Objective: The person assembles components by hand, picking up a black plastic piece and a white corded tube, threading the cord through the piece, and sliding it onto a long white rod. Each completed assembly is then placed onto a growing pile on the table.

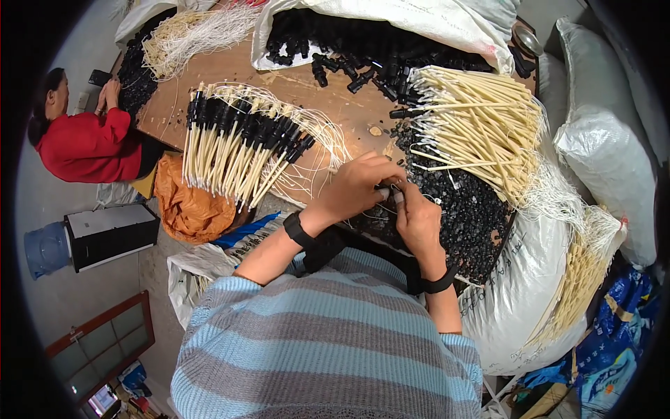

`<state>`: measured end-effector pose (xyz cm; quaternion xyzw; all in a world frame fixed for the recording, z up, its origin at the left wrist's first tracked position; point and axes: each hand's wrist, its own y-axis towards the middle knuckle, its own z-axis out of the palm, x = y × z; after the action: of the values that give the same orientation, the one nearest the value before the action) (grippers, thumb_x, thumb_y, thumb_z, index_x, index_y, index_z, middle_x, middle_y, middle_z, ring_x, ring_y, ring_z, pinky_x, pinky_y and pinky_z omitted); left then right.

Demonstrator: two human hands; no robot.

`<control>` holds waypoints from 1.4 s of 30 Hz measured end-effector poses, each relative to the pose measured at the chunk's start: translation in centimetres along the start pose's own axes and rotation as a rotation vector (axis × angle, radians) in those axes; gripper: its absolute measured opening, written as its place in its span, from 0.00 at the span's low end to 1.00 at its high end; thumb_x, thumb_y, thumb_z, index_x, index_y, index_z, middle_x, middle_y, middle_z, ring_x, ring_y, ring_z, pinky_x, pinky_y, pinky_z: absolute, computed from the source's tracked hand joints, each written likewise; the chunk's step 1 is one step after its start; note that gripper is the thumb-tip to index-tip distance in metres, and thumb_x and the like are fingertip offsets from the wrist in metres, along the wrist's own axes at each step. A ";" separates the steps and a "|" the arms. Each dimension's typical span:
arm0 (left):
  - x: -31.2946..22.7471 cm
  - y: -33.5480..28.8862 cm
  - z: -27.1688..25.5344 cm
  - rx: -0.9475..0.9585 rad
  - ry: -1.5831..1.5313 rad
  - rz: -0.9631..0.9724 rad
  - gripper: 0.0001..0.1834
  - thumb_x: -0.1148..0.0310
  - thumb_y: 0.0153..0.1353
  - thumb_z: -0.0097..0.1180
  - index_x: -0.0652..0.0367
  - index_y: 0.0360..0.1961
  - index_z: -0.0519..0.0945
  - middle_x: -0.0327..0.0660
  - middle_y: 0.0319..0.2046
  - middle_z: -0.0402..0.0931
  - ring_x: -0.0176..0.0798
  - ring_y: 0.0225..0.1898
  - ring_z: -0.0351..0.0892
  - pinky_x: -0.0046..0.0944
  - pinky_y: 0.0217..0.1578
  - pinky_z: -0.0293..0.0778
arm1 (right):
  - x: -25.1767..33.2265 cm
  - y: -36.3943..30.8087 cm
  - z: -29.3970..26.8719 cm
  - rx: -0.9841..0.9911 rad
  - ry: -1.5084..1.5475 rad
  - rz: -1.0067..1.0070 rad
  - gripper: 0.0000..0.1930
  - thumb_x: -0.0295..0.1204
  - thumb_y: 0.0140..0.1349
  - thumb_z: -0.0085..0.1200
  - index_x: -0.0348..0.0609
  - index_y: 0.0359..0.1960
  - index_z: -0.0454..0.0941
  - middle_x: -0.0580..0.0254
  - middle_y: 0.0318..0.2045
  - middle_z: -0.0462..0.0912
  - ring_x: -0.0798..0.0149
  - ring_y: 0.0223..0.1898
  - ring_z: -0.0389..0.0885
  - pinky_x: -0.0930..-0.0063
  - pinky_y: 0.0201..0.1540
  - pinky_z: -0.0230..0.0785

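At the table's near edge my two hands meet, fingertips almost touching. My left hand (359,185) is closed in a pinch, and a dark bit shows at its fingertips. My right hand (420,220) pinches beside it, with a thin white strand near the fingers; what they grip is mostly hidden. Under and right of them spreads a heap of small black parts (464,216). Left of my hands lies a row of cream sticks with black sockets (241,143) on their far ends and white cords trailing. A big pile of cream sticks (481,129) without sockets lies at right.
A white sack (391,17) spills black sockets (356,77) across the back of the wooden table (300,91). Full white sacks (604,119) crowd the right side. At the left edge a person in red (94,143) works over black parts, near an orange bag (185,199).
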<state>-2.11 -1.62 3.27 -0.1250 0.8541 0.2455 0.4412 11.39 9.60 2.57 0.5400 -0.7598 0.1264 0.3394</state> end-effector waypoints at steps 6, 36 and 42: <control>0.7 -0.5 0.5 -0.072 0.075 0.049 0.13 0.85 0.41 0.60 0.59 0.30 0.79 0.40 0.28 0.76 0.43 0.32 0.74 0.36 0.32 0.71 | 0.1 0.0 0.4 -0.065 0.074 -0.038 0.10 0.20 0.60 0.52 0.40 0.44 0.77 0.49 0.26 0.81 0.47 0.26 0.82 0.62 0.27 0.71; 1.1 -0.9 0.6 -0.134 0.049 0.229 0.11 0.80 0.43 0.62 0.54 0.29 0.80 0.36 0.29 0.79 0.42 0.34 0.77 0.38 0.35 0.73 | -0.5 -0.3 0.3 -0.089 0.350 0.038 0.09 0.25 0.64 0.54 0.39 0.44 0.81 0.53 0.23 0.81 0.66 0.22 0.80 0.74 0.27 0.69; 1.8 0.7 0.2 0.059 -0.078 0.097 0.11 0.79 0.43 0.63 0.54 0.29 0.80 0.36 0.29 0.79 0.43 0.35 0.78 0.39 0.35 0.74 | -1.3 -0.5 0.1 0.004 0.394 0.234 0.09 0.25 0.62 0.55 0.38 0.42 0.81 0.59 0.20 0.77 0.73 0.21 0.71 0.77 0.26 0.65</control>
<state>-3.26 -0.94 1.93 -0.0607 0.8481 0.2463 0.4652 12.04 10.34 1.55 0.4135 -0.7360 0.2695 0.4633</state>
